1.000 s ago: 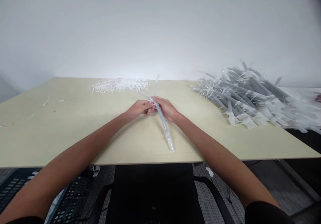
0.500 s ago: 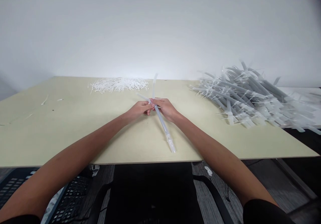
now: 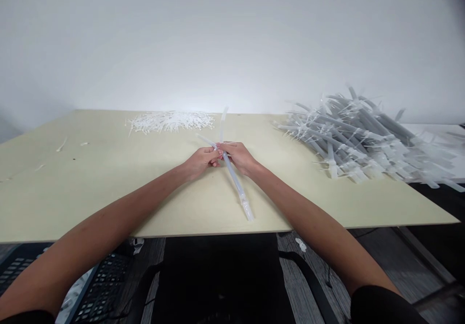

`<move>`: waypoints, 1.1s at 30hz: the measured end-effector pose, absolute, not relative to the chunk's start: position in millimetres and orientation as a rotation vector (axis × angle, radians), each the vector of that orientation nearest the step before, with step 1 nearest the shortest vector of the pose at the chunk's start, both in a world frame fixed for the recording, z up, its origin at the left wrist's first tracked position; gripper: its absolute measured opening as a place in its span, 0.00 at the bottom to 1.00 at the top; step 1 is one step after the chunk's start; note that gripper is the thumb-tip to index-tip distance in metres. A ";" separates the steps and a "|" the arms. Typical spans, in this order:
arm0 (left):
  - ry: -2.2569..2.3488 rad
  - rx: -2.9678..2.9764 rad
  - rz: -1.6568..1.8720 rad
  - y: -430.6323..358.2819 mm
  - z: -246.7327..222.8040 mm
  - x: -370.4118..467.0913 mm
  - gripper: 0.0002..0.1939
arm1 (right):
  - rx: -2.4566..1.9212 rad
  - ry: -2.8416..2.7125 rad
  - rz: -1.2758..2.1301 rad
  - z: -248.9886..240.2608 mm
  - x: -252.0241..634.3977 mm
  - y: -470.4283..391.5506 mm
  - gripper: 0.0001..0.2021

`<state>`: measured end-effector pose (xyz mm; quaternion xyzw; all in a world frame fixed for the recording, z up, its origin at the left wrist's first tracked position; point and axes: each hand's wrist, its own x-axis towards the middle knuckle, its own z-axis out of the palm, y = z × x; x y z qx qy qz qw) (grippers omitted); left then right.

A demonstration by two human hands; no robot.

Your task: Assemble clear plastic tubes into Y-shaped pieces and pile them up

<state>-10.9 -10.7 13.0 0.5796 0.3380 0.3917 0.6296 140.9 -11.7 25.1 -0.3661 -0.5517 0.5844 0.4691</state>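
A translucent, branched plastic tube (image 3: 235,181) is held between my two hands over the middle of the table. Its longer leg slants toward me and ends in a clear fitting (image 3: 245,207); one thinner branch points away and another points up to the left. My left hand (image 3: 203,161) pinches the joint from the left, fingers closed. Closed around the same joint from the right is my right hand (image 3: 237,156). The fingers hide the joint itself, and I cannot make out whether a small tie is between them.
Toward the back lies a heap of white cable ties (image 3: 170,121). A large pile of similar tubes (image 3: 348,135) covers the right side of the table (image 3: 109,169). Loose tie scraps (image 3: 61,145) lie at left. A dark plastic basket (image 3: 105,285) stands below the front edge.
My hands keep their grip on the tube at nearly the same spot. The whole view has shifted very slightly.
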 end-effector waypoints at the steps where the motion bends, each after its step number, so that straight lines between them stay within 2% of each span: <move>1: 0.771 1.328 0.898 -10.5 12.5 -11.0 0.16 | -0.898 -1.352 1.434 25.0 140.7 -11.8 0.13; 11: 0.772 1.318 0.890 -12.7 13.9 -10.0 0.14 | -0.917 -1.354 1.388 24.7 140.0 -12.3 0.14; 18: 0.751 1.316 0.930 -11.1 14.6 -10.6 0.17 | -0.823 -1.310 1.475 22.6 137.9 -10.9 0.14; 26: 0.891 1.362 1.047 -5.3 17.8 -14.4 0.15 | -0.896 -1.310 1.384 21.8 141.6 -4.9 0.13; 33: 0.857 1.349 1.034 -4.9 14.5 -16.5 0.15 | -0.919 -1.415 1.312 25.9 141.3 -7.4 0.16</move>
